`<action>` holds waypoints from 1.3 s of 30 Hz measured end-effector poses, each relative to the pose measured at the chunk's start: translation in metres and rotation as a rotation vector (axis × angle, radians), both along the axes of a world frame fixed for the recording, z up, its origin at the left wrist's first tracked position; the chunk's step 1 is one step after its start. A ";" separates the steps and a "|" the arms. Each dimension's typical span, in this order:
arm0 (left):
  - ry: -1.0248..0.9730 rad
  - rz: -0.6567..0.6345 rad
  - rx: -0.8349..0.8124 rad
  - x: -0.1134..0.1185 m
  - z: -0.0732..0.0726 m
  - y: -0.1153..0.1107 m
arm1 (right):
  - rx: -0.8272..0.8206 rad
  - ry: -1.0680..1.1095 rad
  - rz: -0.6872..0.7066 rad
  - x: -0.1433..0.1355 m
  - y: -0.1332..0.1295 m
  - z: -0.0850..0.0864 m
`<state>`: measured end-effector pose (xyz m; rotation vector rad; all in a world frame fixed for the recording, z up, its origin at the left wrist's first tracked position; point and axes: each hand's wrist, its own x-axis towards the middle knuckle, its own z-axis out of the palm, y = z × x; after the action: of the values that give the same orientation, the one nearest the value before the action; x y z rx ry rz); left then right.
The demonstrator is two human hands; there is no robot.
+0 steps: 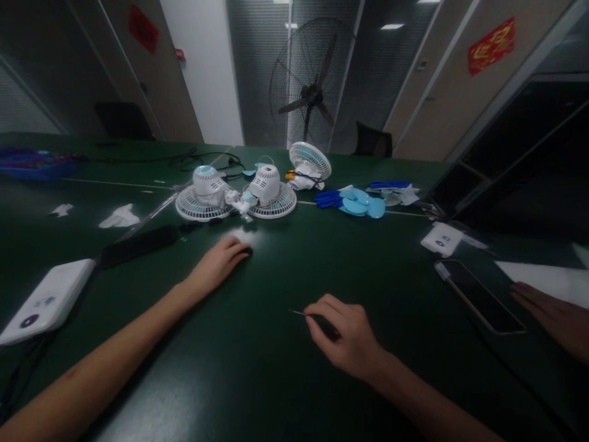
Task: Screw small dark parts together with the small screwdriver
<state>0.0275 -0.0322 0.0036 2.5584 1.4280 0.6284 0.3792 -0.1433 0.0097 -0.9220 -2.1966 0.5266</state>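
Observation:
My left hand [223,259] is closed at its fingertips on a small black object [249,252], partly hidden, low over the green table [257,368]. In my right hand [347,334] is a small screwdriver [327,326] with a dark handle, its thin metal shaft pointing left. Beyond my left hand, two small white fans [209,190] lie face down side by side. A third white fan [309,164] stands tilted behind them, with a dark cord around its base. Light blue fan blades [361,202] rest to the right, against a blue glove [328,198].
A white box-shaped device [48,301] and a black pouch-like item [138,245] lie at left. On the right are a phone [481,296], a small white device [442,239] and another person's hand [552,313]. A blue basket [37,164] sits far left; a large fan [313,95] stands behind the table.

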 end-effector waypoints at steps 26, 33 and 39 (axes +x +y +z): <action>-0.185 0.368 0.213 -0.063 -0.010 0.033 | -0.006 -0.013 0.005 0.001 -0.001 -0.003; -0.052 0.377 0.179 -0.059 -0.013 0.034 | -0.011 -0.013 0.017 -0.001 0.000 0.000; -0.105 0.324 0.158 -0.059 -0.015 0.036 | -0.005 -0.032 0.008 -0.001 -0.001 0.001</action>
<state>-0.0312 0.0038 -0.0117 2.3784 1.8395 0.9415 0.3778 -0.1442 0.0105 -0.9308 -2.2294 0.5242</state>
